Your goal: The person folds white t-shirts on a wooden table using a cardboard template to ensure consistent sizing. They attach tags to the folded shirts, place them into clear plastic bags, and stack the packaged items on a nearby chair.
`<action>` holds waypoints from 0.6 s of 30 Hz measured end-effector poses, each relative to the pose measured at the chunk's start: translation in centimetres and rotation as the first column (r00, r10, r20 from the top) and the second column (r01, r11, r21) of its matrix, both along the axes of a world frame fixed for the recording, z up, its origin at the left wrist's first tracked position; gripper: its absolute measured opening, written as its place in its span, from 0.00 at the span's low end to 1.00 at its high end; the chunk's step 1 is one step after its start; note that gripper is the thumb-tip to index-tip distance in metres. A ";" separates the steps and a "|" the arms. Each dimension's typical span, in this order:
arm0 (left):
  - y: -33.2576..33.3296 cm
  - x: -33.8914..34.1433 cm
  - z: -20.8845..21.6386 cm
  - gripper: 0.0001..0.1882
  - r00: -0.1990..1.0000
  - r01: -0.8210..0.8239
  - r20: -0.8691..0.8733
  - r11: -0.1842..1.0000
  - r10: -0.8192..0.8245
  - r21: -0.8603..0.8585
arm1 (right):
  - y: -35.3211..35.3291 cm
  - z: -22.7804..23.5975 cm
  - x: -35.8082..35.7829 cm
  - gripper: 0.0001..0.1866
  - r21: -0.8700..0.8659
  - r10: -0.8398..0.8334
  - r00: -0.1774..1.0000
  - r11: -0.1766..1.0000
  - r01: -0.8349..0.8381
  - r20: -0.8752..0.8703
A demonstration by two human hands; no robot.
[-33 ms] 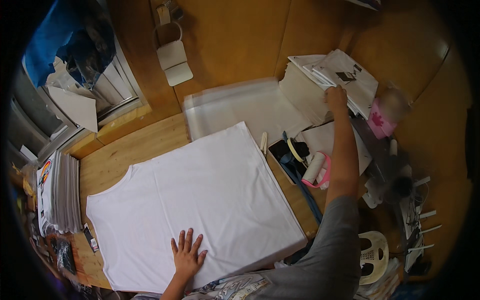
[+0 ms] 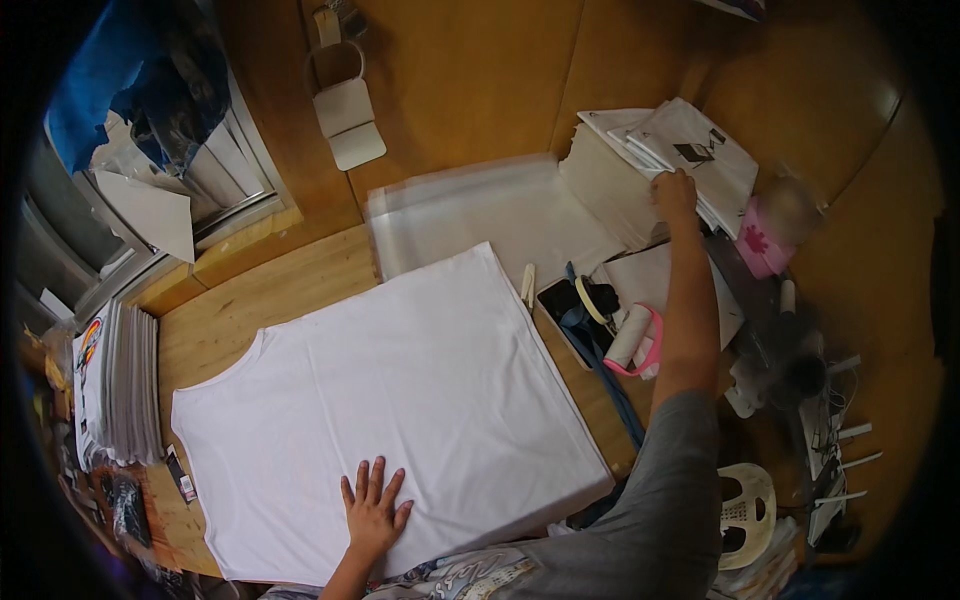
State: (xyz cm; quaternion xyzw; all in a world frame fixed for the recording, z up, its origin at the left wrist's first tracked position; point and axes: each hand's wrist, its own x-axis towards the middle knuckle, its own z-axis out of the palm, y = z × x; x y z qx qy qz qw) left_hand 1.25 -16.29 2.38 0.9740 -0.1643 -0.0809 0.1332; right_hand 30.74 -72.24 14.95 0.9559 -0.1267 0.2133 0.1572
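A white sleeveless-looking shirt [image 2: 400, 400] lies spread flat on the wooden table, its curved neck side toward the left. My left hand [image 2: 374, 508] rests palm down on its near part, open with fingers spread. At the far right, my right arm reaches out to a pile of white garments in clear bags [image 2: 695, 150]. There my right hand [image 2: 675, 194] is closed at the pile's near-left edge, beside greyish board sheets [image 2: 610, 190]. What its fingers grip, if anything, is hidden. A black tag [image 2: 181, 473] lies at the shirt's left edge.
Clear plastic bags [image 2: 470, 215] lie behind the shirt. Right of it sit a dark tray with a tape roll [image 2: 590, 300], a lint roller [image 2: 628, 338] and a blue strap [image 2: 615, 400]. A stack of folded shirts [image 2: 130, 385] stands left. A pink container [image 2: 765, 240] stands far right.
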 end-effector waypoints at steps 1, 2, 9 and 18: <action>0.1 0.1 0.0 0.26 1.000 0.003 0.001 1.000 -0.003 0.002 | -0.4 0.2 0.4 0.10 0.016 -0.008 1.000 1.000 0.009 -0.030; 0.1 0.2 -0.1 0.26 1.000 0.009 0.002 1.000 -0.009 0.003 | -0.6 0.2 0.6 0.09 0.032 -0.019 0.998 0.999 0.021 -0.059; 0.0 -0.2 0.0 0.26 0.999 -0.034 -0.015 0.999 0.034 -0.001 | 0.2 4.3 -1.6 0.19 0.484 -0.654 0.653 0.744 0.461 0.382; -0.2 0.3 -0.1 0.26 1.000 -0.002 -0.015 1.000 0.002 -0.018 | -11.2 -0.1 -2.5 0.22 0.979 -0.682 0.731 -0.146 -0.145 0.007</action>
